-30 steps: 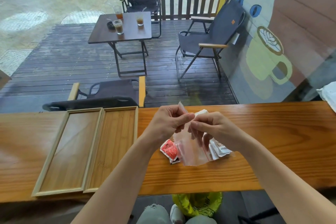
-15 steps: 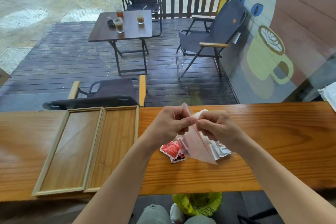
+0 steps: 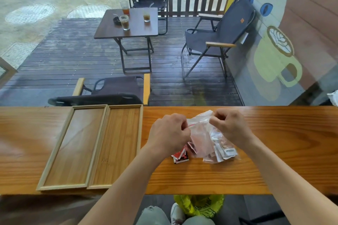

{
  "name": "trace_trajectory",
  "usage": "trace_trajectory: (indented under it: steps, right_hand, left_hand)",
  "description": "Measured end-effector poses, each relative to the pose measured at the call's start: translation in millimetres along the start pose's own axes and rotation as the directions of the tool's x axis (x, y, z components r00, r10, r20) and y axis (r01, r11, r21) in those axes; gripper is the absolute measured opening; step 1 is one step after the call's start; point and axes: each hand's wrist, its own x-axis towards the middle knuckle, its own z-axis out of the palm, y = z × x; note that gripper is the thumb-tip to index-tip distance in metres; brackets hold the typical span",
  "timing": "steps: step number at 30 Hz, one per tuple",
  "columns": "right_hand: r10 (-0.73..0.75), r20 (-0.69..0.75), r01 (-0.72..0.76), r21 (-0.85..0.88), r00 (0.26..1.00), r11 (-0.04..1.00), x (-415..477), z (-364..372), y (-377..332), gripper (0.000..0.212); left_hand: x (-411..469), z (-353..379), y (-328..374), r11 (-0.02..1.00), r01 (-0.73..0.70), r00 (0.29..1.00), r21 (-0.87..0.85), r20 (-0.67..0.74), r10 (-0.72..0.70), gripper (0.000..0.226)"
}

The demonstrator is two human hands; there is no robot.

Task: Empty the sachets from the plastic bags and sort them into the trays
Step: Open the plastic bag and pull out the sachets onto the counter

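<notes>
Hands spread apart, plastic bag [image 3: 198, 126] stretched between left hand [image 3: 169, 133], right hand [image 3: 229, 127]

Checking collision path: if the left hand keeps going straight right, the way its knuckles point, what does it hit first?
Likely the right hand. The left hand faces it across the plastic bag both pinch, with only the bag's top between them; depth looks about equal.

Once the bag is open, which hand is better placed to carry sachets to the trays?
Left hand: it is nearer the trays. The right hand is farther, on the plastic bag.
</notes>
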Motion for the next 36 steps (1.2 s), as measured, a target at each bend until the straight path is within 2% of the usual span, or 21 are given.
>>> trace_trajectory:
  steps: [3,5,7,9,11,14,16,19,21,23,26,28,31,33,36]
  right_hand:
    - [-0.011,0.033,0.010,0.019,0.999,1.000,0.6,-4.5,2.1,0.026]
    - [-0.033,0.007,0.032,0.048,0.999,0.998,1.4,-0.4,-1.1,0.029]
    - [-0.051,-0.036,0.055,0.103,0.998,0.993,2.7,4.4,-3.3,0.033]
    - [-0.073,-0.040,0.078,0.148,0.997,0.986,2.9,8.3,-4.5,0.034]
    - [-0.088,-0.020,0.090,0.150,0.996,0.985,1.3,12.3,-4.8,0.033]
    - [-0.064,0.012,0.061,0.155,0.998,0.986,0.5,12.2,-2.3,0.028]
    - [-0.013,0.090,-0.004,0.187,0.996,0.982,1.9,8.3,-0.4,0.021]
    - [0.064,0.295,-0.154,0.292,0.953,0.944,1.9,0.3,1.3,0.023]
    - [0.062,0.372,-0.182,0.296,0.926,0.938,0.8,-1.7,1.3,0.029]
    - [0.059,0.346,-0.157,0.262,0.936,0.952,0.5,0.0,0.6,0.032]
    - [0.053,0.216,-0.095,0.189,0.975,0.977,1.2,2.7,1.9,0.035]
    - [0.065,0.148,-0.085,0.130,0.987,0.988,1.3,-0.2,6.7,0.032]
    - [0.099,0.087,-0.111,0.141,0.991,0.984,1.4,-8.0,15.5,0.027]
    - [0.107,0.068,-0.117,0.174,0.992,0.978,0.9,-10.9,15.9,0.025]
    - [0.074,0.090,-0.091,0.208,0.993,0.974,-0.8,-7.7,8.4,0.027]
  left_hand:
    - [0.2,5.1,3.8,0.995,0.065,0.985,0.073,-0.166,-0.053,0.023]
    - [2.5,10.5,6.1,0.990,0.142,0.966,0.000,-0.220,-0.138,0.028]
    - [2.5,19.2,7.2,0.968,0.234,0.955,-0.093,-0.167,-0.247,0.036]
    - [0.6,30.0,7.9,0.949,0.281,0.953,-0.142,-0.073,-0.293,0.042]
    - [-0.4,37.2,9.4,0.927,0.286,0.958,-0.244,0.050,-0.282,0.040]
    - [1.2,39.6,12.8,0.805,0.305,0.952,-0.509,0.191,-0.240,0.029]
    - [3.0,37.7,13.5,0.753,0.294,0.955,-0.589,0.139,-0.263,0.027]
    - [4.3,36.4,13.3,0.761,0.275,0.949,-0.588,0.039,-0.313,0.023]
    - [4.9,35.9,13.9,0.776,0.258,0.950,-0.576,0.003,-0.313,0.022]
    - [5.3,35.7,14.6,0.808,0.234,0.952,-0.541,-0.041,-0.303,0.022]
    - [6.2,34.2,11.7,0.863,0.207,0.943,-0.461,-0.140,-0.301,0.025]
    - [6.6,30.2,5.2,0.881,0.235,0.919,-0.411,-0.202,-0.339,0.030]
    - [5.8,25.6,-4.3,0.872,0.305,0.870,-0.383,-0.259,-0.419,0.037]
    - [4.9,27.6,-2.4,0.839,0.351,0.867,-0.416,-0.193,-0.459,0.044]
    - [2.5,34.9,11.9,0.749,0.421,0.883,-0.512,0.043,-0.467,0.055]
